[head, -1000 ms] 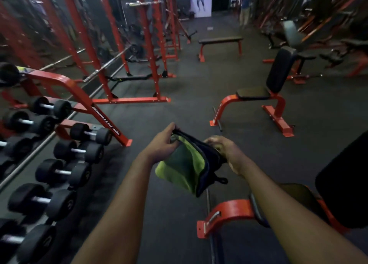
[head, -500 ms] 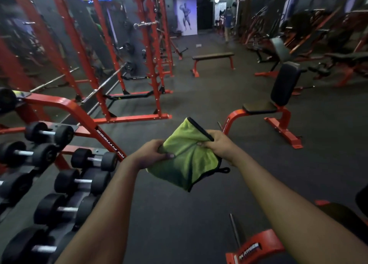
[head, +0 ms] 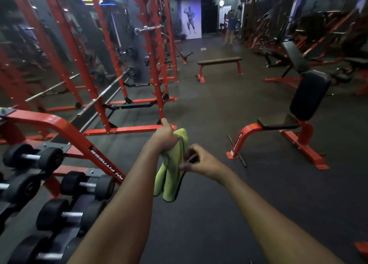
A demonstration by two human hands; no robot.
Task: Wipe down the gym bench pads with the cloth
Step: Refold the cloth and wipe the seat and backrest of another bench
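Hanging folded from left hand [head: 166, 138], fist gripping its top: green cloth [head: 169, 180], likely soft, light, limp; right hand [head: 200, 162] pinching its dark edge; best held bunched

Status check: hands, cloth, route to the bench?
Left hand grips green cloth at top, cloth hanging folded. Right hand pinches its dark edge. Nearest bench ahead-right, pads untouched; open floor between.
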